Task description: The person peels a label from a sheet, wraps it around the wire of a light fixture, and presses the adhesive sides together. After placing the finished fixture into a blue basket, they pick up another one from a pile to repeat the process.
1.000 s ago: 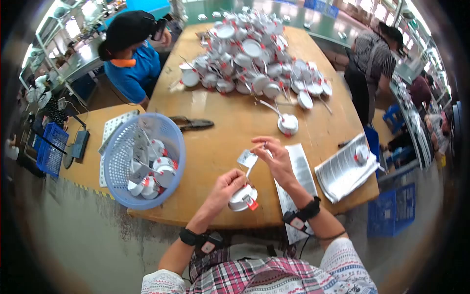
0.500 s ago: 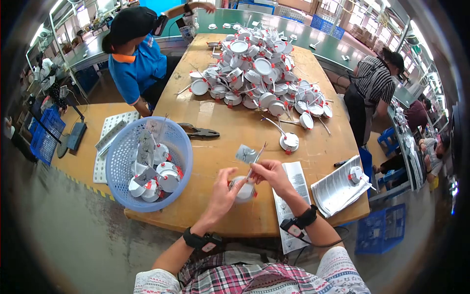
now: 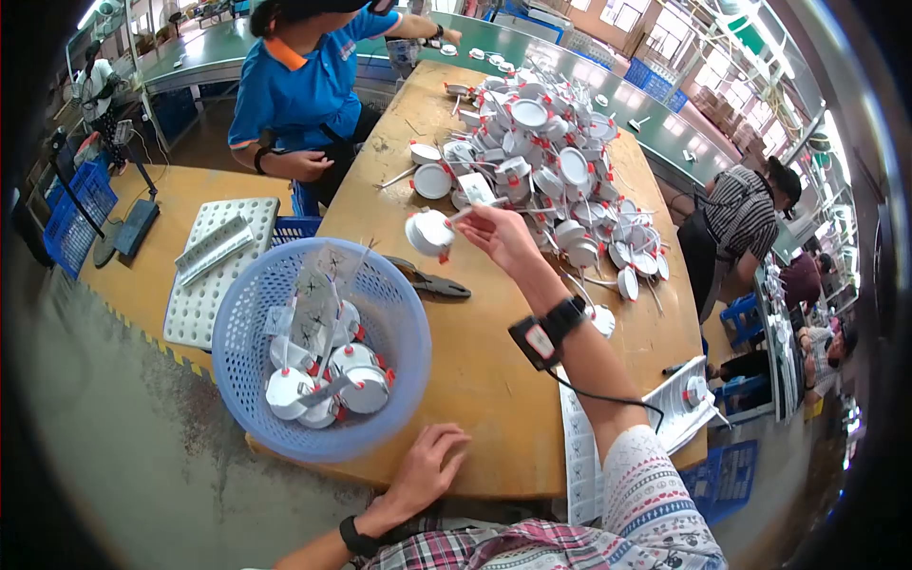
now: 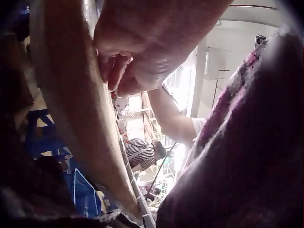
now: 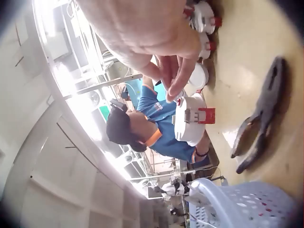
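Note:
A small round white downlight (image 3: 429,233) with red clips hangs by its cable from my right hand (image 3: 505,239). That hand's fingers pinch the cable, and a small white tag (image 3: 477,188) sticks up beside them. In the right wrist view the lamp body (image 5: 190,121) dangles just below the fingertips. My left hand (image 3: 427,465) rests at the table's front edge, fingers loosely bent, with nothing in it. To the left stands a blue perforated basket (image 3: 313,445) holding several white downlights (image 3: 366,389) with tags. Dark pliers (image 3: 435,283) lie behind the basket's right side.
A large pile of downlights (image 3: 570,166) covers the table's far part. Printed sheets (image 3: 581,456) and a paper stack (image 3: 679,418) with one lamp lie to the right. Left are a perforated white board (image 3: 195,309) and a person in blue (image 3: 299,104); another person (image 3: 736,218) stands right.
My hands were together at the lamp near the front edge. The left has let go and dropped back to the edge; the right has carried the lamp forward and left by its cable.

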A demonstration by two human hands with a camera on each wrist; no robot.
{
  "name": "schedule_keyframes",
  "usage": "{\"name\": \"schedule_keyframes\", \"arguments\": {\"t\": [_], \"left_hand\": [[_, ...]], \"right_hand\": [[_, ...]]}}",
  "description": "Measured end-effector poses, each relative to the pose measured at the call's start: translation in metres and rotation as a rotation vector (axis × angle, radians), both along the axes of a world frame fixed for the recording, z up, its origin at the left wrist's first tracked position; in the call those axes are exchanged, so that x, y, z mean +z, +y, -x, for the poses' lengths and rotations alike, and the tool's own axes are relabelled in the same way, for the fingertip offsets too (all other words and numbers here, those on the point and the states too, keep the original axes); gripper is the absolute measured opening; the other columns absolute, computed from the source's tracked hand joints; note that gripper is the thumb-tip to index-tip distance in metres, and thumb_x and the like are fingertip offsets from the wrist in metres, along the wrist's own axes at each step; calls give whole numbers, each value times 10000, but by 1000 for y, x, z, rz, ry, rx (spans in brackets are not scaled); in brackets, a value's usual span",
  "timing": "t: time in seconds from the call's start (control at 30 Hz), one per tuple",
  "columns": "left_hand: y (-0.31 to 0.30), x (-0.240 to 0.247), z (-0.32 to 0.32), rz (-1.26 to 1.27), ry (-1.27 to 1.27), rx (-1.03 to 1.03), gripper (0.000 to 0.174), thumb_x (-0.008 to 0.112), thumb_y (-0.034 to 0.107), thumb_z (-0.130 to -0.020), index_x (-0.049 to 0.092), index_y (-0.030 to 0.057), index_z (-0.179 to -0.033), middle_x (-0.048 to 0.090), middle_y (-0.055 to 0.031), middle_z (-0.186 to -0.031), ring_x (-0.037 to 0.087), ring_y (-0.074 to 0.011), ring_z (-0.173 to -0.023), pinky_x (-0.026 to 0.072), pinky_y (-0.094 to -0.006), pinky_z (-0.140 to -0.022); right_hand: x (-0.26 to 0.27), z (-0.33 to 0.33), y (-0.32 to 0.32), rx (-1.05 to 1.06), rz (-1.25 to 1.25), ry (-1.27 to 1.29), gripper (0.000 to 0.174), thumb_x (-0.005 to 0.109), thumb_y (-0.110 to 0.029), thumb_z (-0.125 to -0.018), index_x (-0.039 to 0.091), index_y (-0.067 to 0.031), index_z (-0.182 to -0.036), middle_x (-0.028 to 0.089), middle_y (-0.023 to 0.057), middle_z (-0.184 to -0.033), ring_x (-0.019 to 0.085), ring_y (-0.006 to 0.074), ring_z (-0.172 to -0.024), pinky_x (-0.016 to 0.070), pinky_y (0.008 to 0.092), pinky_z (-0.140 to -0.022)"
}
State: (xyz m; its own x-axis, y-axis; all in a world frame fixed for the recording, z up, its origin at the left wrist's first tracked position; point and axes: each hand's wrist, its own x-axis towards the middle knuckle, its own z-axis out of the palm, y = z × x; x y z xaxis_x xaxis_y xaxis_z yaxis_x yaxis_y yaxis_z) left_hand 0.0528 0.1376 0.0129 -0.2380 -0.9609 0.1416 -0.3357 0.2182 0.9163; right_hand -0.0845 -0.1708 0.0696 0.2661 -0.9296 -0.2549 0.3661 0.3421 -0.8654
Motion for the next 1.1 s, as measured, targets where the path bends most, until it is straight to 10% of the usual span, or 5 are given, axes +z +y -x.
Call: {"name": "schedule_keyframes", "arguments": {"t": [0.2, 0.33, 0.73, 0.97, 1.1], "left_hand": [[-7, -11, -9, 40, 64, -53, 192, 613, 21, -776, 602, 48, -966, 567, -102, -991, 545, -279, -982, 450, -356, -843], [-10, -10, -12, 84, 53, -81, 168, 594, 21, -786, 571, 29, -952, 546, -113, -993, 544, -288, -950, 447, -357, -817], [-8, -10, -12, 76, 80, -66, 152, 606, -17, -757, 616, 20, -904, 571, -118, -970, 557, -288, -930, 455, -354, -802], [-3, 6, -4, 106, 72, -91, 170, 605, -26, -748, 622, 29, -907, 574, -114, -976, 560, -281, -924, 461, -359, -799], [-9, 18, 25, 267, -104, -227, 358, 634, 61, -767, 538, 33, -1111, 472, -169, -1192, 438, -338, -1162, 380, -391, -957]], "right_hand": [[7, -52, -147, -101, -64, -414, 459, 459, -203, -925, 317, 175, -1143, 525, 326, -1072, 606, 376, -940, 552, 340, -798], [30, -68, -139, 32, -92, -200, 627, 497, -313, -909, 261, 181, -1215, 513, 325, -1105, 606, 364, -950, 551, 360, -783], [2, 13, 23, 55, 603, 529, 168, 529, -110, -878, 616, 21, -938, 616, 37, -741, 597, 86, -685, 491, 226, -621], [-14, 67, 169, 57, 853, 1208, 134, 595, -110, -815, 636, -40, -921, 633, 121, -900, 593, 260, -886, 457, 348, -799], [-34, 100, 196, -73, 743, 1112, 173, 610, -100, -789, 619, -38, -950, 623, 114, -953, 554, 266, -973, 415, 361, -868]]}}
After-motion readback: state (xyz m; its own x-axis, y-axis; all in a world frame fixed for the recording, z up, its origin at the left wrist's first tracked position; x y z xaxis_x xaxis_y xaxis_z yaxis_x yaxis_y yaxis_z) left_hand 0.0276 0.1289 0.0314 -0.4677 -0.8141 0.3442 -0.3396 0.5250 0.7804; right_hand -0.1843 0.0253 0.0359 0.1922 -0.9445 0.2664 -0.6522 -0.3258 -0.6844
